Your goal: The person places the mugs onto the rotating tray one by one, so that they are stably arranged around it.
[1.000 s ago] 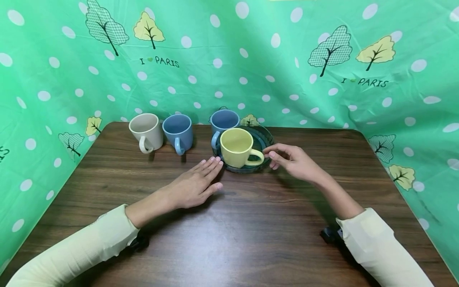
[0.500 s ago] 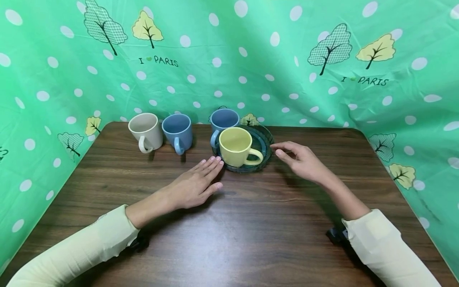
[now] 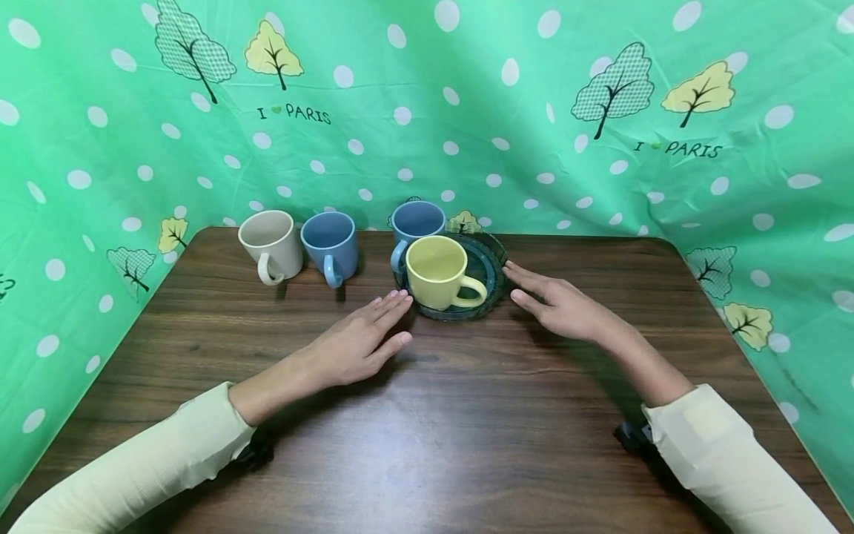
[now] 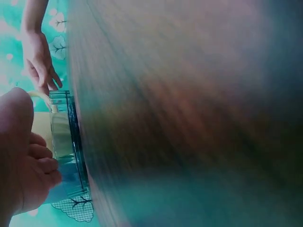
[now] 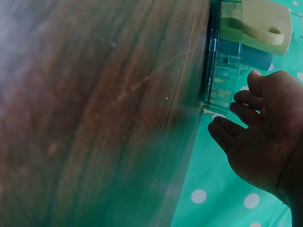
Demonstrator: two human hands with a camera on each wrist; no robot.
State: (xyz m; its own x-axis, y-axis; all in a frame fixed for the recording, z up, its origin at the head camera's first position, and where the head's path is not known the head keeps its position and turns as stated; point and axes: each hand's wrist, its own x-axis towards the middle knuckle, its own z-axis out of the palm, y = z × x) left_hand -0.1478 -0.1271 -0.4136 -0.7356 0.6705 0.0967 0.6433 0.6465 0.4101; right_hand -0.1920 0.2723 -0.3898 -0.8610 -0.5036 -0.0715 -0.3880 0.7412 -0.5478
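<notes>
Yellow mug [image 3: 434, 280] stands upright in the glass dish [image 3: 491, 261], a blue mug [image 3: 419, 219] at its eleven o'clock. Left hand [image 3: 353, 344], at the dish's eight o'clock, and right hand [image 3: 559, 305], at three, have fingers extended, unclosed.

The right hand [image 5: 267, 130] is near a glass dish [image 5: 227, 87]; past its wall show 1 yellow mug [image 5: 270, 16] and 1 blue mug [image 5: 256, 58].

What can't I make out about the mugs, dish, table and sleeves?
Head view: lower front of the rightmost, cylindrical blue mug, hidden by the round yellow mug.
Left wrist view: part of the round, blue-green glass dish, covered by the left hand.
Left wrist view: grain across much of the brown wooden table, blurred.
Head view: tops of the cream fabric sleeves, cut by the bottom edge.
</notes>
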